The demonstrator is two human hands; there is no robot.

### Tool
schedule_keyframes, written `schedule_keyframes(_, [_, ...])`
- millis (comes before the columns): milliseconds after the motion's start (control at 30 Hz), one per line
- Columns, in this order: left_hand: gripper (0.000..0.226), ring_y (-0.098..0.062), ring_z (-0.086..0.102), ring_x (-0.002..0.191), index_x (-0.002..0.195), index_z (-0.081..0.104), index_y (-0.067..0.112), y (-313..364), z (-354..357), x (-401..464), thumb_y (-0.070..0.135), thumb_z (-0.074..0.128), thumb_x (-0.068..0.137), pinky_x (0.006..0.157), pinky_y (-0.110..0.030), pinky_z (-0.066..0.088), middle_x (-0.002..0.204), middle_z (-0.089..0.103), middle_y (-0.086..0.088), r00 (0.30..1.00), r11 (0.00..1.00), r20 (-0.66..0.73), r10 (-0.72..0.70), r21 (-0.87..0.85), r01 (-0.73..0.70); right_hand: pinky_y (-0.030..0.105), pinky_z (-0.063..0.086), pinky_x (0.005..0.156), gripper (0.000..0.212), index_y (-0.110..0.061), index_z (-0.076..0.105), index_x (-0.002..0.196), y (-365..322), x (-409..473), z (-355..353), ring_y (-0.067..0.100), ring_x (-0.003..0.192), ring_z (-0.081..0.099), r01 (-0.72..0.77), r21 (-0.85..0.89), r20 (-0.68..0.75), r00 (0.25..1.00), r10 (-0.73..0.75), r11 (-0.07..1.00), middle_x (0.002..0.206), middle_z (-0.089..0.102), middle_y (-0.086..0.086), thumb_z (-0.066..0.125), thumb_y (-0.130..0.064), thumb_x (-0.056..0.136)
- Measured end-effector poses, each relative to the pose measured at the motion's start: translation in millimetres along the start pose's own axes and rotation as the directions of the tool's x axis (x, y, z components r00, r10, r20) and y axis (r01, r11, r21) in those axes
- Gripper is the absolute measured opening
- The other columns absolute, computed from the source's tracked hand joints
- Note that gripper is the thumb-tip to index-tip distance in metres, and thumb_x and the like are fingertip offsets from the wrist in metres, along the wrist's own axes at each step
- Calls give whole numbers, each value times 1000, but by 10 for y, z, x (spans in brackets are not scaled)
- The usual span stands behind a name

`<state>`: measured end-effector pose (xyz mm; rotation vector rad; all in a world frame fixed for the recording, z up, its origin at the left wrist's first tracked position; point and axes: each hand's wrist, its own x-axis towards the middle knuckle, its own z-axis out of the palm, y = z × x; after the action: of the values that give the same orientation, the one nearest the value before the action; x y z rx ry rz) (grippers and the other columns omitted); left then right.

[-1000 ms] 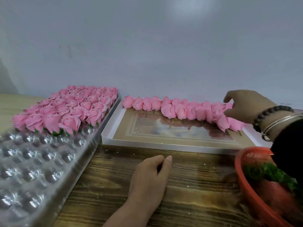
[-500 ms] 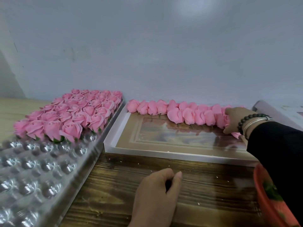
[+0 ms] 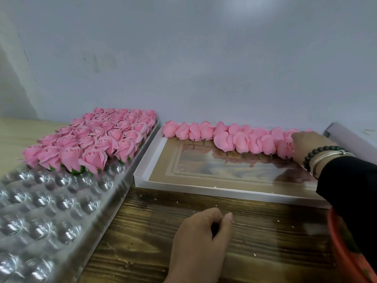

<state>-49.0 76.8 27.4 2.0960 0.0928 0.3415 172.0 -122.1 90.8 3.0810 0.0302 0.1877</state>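
Observation:
A shallow white box (image 3: 204,187) with a brown printed floor lies on the wooden table against the wall. Pink rose heads (image 3: 240,141) lie in two rows along its far side, stems toward me. My right hand (image 3: 308,146), with bracelets and a black sleeve, rests at the right end of those rows, touching the last roses; its fingertips are hidden behind the hand and flowers. My left hand (image 3: 202,242) rests on the table in front of the box, loosely curled and holding nothing.
A clear plastic blister tray (image 3: 51,211) lies at the left, its far half filled with upright pink roses (image 3: 98,139). A red basket (image 3: 342,248) sits at the lower right under my sleeve. A grey board (image 3: 346,137) leans behind the box. The wall is close behind.
My right hand has dropped from above the roses onto the right end of the rows. The left hand has stayed on the table. The view has shifted right.

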Motion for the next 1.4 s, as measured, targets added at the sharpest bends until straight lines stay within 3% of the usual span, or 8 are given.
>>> schedule_keyframes(133, [34, -2, 42, 53, 54, 48, 38, 7, 7, -19, 43, 48, 88, 54, -15, 29, 53, 49, 19, 999, 999, -6, 39, -2, -39, 28, 36, 71, 7, -7, 51, 89, 10, -122, -230, 30, 90, 55, 96, 58, -117, 989, -89, 994, 106, 61, 21, 50, -13, 90])
schedule_keyframes(267, [34, -2, 40, 52, 55, 48, 34, -1, 3, -32, 46, 46, 86, 55, -20, 32, 51, 47, 14, 999, 998, -22, 45, -43, -45, 29, 40, 69, 8, -7, 55, 92, -113, -361, -438, 32, 85, 60, 189, 378, -268, 959, -89, 906, 89, 62, 17, 54, -12, 86])
schedule_keyframes(433, [38, -3, 43, 52, 63, 52, 25, 49, -19, -13, 59, 44, 78, 57, -25, 41, 53, 49, 7, 998, 959, -54, -10, -282, -6, 18, 45, 42, 8, -12, 55, 84, -549, -1045, -584, 11, 45, 59, 307, 787, -301, 948, -101, 535, 70, 60, 3, 62, -13, 82])
schedule_keyframes(633, [50, -8, 45, 49, 83, 56, 3, 127, -60, -32, 47, 31, 82, 42, -13, 34, 63, 52, -8, 991, 839, -117, -69, -545, -6, 18, 47, 54, 12, -27, 57, 80, -929, -1853, -222, 5, 62, 59, 270, 949, -244, 956, -166, 161, 79, 63, -9, 65, -18, 79])
schedule_keyframes(900, [51, -9, 52, 60, 92, 58, 8, 77, -78, -10, 52, 38, 77, 53, -14, 43, 69, 56, -1, 999, 802, 26, 35, -597, -13, 21, 48, 55, 17, -18, 59, 84, -797, -1873, 89, 4, 62, 56, 196, 981, -190, 959, -209, 6, 72, 62, -10, 65, -2, 81])
schedule_keyframes(1033, [37, -6, 63, 79, 105, 58, 27, -13, -102, 32, 47, 69, 76, 71, -19, 47, 84, 69, 2, 981, 868, 176, 77, -495, 20, 30, 52, 65, 17, -14, 60, 87, -781, -1858, 119, 10, 71, 59, 139, 990, -141, 967, -212, -24, 77, 65, -3, 64, 0, 80])
schedule_keyframes(1167, [56, -9, 63, 101, 116, 55, 28, -71, -137, 61, 23, 75, 64, 83, -18, 48, 105, 70, 7, 963, 871, 254, 92, -489, 46, 20, 49, 71, 21, -17, 62, 87, -760, -1927, 123, 9, 76, 61, 218, 974, -192, 934, -303, 55, 82, 68, -1, 66, 2, 79])
schedule_keyframes(1400, [79, -4, 60, 105, 131, 42, 30, 3, -171, 25, 23, 77, 61, 85, -17, 47, 117, 62, 8, 949, 886, 301, 91, -460, 61, 15, 47, 74, 19, -28, 63, 86, -831, -1988, 108, 7, 82, 63, 271, 962, -244, 905, -349, 31, 87, 68, -7, 64, -15, 71])
